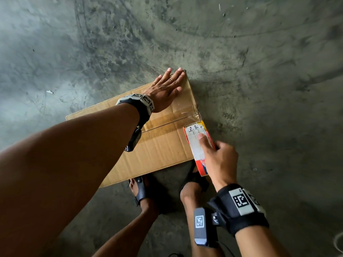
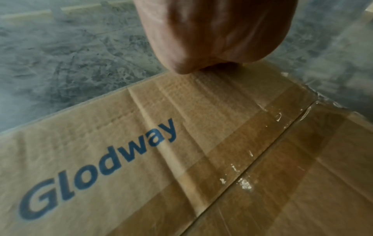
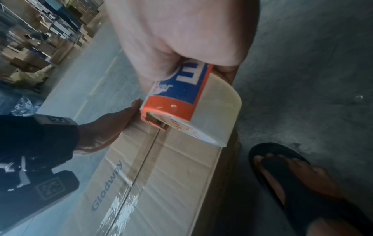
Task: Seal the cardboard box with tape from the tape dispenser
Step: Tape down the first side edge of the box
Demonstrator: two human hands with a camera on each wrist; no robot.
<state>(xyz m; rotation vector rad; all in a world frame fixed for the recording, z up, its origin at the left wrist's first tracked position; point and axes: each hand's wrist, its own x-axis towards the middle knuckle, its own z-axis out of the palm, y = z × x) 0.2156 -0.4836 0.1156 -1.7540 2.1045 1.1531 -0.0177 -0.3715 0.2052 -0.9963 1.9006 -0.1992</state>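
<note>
The grey, scuffed concrete floor carries the cardboard box; two sandalled feet stand beside it, and a small pale scrap, perhaps paper.

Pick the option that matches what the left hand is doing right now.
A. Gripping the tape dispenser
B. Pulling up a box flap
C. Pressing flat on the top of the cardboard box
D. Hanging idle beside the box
C. The left hand lies with straight, spread fingers flat on the far flap of the cardboard box, while the right hand holds the tape dispenser at the box's edge.
</note>
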